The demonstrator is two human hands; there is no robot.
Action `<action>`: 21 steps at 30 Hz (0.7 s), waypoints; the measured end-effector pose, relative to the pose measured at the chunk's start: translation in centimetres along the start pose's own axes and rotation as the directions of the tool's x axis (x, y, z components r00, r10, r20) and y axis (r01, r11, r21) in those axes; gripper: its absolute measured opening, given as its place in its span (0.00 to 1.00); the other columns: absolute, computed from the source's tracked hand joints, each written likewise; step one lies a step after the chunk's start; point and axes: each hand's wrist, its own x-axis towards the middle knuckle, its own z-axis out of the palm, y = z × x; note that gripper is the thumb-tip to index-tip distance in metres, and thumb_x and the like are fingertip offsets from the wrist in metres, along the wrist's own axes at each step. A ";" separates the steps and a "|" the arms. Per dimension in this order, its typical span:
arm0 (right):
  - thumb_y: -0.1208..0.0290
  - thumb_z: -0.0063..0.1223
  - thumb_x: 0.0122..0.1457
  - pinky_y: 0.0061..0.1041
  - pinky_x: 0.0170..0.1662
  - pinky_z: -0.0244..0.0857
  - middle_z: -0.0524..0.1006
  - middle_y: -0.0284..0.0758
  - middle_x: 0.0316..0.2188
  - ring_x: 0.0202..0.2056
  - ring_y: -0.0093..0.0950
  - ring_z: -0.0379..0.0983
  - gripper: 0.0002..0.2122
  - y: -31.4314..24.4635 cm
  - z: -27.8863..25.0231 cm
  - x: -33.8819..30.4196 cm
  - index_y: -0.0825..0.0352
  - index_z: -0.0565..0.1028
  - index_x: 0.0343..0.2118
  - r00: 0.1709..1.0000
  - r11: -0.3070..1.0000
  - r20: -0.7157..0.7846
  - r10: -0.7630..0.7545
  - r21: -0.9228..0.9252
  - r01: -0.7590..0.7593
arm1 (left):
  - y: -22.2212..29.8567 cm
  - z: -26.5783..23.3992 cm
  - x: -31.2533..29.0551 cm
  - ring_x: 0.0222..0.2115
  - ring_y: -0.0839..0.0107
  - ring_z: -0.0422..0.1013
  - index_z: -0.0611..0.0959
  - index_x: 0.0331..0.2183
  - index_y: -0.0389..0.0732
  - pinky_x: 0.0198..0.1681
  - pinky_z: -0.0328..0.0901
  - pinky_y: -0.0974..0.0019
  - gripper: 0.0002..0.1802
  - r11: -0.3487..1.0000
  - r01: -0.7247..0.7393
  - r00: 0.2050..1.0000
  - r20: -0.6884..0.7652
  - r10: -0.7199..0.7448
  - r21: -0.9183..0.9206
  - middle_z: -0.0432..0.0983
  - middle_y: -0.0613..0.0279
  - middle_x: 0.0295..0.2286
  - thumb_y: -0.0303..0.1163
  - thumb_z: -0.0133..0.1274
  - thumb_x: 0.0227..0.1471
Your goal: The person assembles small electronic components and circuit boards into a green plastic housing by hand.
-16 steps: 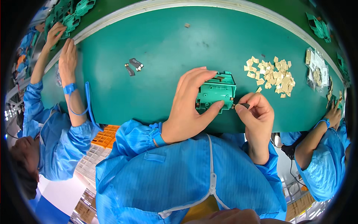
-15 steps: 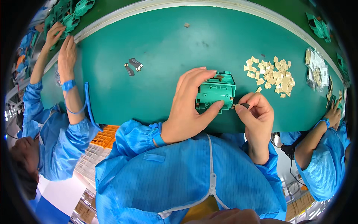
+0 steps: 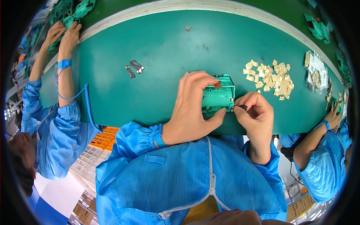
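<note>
And there's the shift: the co-worker's nearer hand (image 3: 71, 37) on the left has slid up to the green parts at the far edge, while the green plastic housing (image 3: 218, 98) has turned slightly in the person's grip, its left end now further under the fingers. The left hand (image 3: 191, 108) is clamped on that housing, fingers over the top, thumb at the lower edge; the housing sits just right of the palm. Over on its right side, the right hand (image 3: 257, 114) pinches a small dark piece (image 3: 243, 107) between thumb and forefinger, right beside the housing's lower right corner; whether piece and housing touch is hard to tell. Beyond, cream-coloured pieces (image 3: 275, 79) lie heaped to the right, dark strips (image 3: 137, 66) to the left, all on the green mat (image 3: 157, 93).
</note>
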 end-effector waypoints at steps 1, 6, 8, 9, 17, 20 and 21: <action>0.91 0.55 0.51 0.19 0.37 0.64 0.73 0.30 0.27 0.31 0.18 0.69 0.11 -0.1 0.0 0.0 0.66 0.68 0.25 1.000 1.000 0.002 -0.002 -0.001 0.002 | 0.0 0.1 0.0 0.55 0.50 0.61 0.70 0.51 0.40 0.59 0.56 0.51 0.38 1.000 -0.001 1.000 -0.002 0.001 0.001 0.67 0.52 0.49 0.26 0.67 0.36; 0.90 0.55 0.50 0.19 0.37 0.64 0.73 0.30 0.27 0.31 0.17 0.70 0.10 -0.3 -0.3 0.2 0.67 0.68 0.24 0.999 0.999 0.020 0.040 -0.036 -0.039 | 0.2 0.3 -0.1 0.52 0.52 0.62 0.70 0.50 0.41 0.62 0.51 0.44 0.39 1.000 -0.006 1.000 -0.030 0.007 0.030 0.67 0.54 0.46 0.27 0.68 0.34; 0.90 0.55 0.50 0.19 0.37 0.64 0.73 0.30 0.27 0.31 0.17 0.69 0.10 -0.3 -0.4 0.2 0.67 0.68 0.24 0.999 0.998 0.026 0.043 -0.038 -0.042 | 0.1 0.4 -0.2 0.51 0.52 0.63 0.70 0.50 0.42 0.62 0.50 0.42 0.38 0.999 -0.009 0.999 -0.034 0.010 0.031 0.67 0.54 0.46 0.27 0.68 0.34; 0.90 0.55 0.50 0.19 0.37 0.64 0.73 0.29 0.27 0.31 0.17 0.69 0.10 -0.3 -0.4 0.2 0.67 0.68 0.24 0.999 0.998 0.030 0.045 -0.041 -0.044 | 0.1 0.5 -0.3 0.51 0.52 0.63 0.70 0.49 0.42 0.62 0.49 0.40 0.38 0.999 -0.013 0.999 -0.037 0.014 0.032 0.66 0.54 0.46 0.27 0.68 0.33; 0.89 0.56 0.50 0.18 0.36 0.64 0.72 0.29 0.27 0.31 0.16 0.68 0.11 -0.1 -0.5 0.4 0.67 0.68 0.24 0.998 0.997 0.045 0.045 -0.066 -0.042 | 0.2 0.6 -0.2 0.51 0.55 0.65 0.70 0.48 0.42 0.63 0.45 0.36 0.37 0.999 0.018 0.999 -0.037 -0.016 0.049 0.66 0.56 0.47 0.29 0.69 0.34; 0.90 0.56 0.50 0.17 0.36 0.64 0.72 0.29 0.27 0.31 0.16 0.68 0.11 0.0 -0.5 0.3 0.66 0.68 0.24 0.998 0.998 0.047 0.039 -0.058 -0.037 | 0.1 0.7 -0.2 0.51 0.56 0.66 0.70 0.48 0.43 0.64 0.45 0.35 0.37 0.998 0.023 0.999 -0.041 -0.020 0.058 0.67 0.56 0.47 0.29 0.69 0.34; 0.90 0.56 0.50 0.17 0.36 0.64 0.72 0.29 0.27 0.31 0.16 0.68 0.11 0.0 -0.6 0.3 0.66 0.68 0.24 0.998 0.998 0.048 0.040 -0.056 -0.037 | 0.2 0.7 -0.2 0.51 0.56 0.66 0.70 0.48 0.43 0.64 0.45 0.35 0.37 0.998 0.022 0.999 -0.042 -0.020 0.060 0.67 0.57 0.46 0.29 0.69 0.34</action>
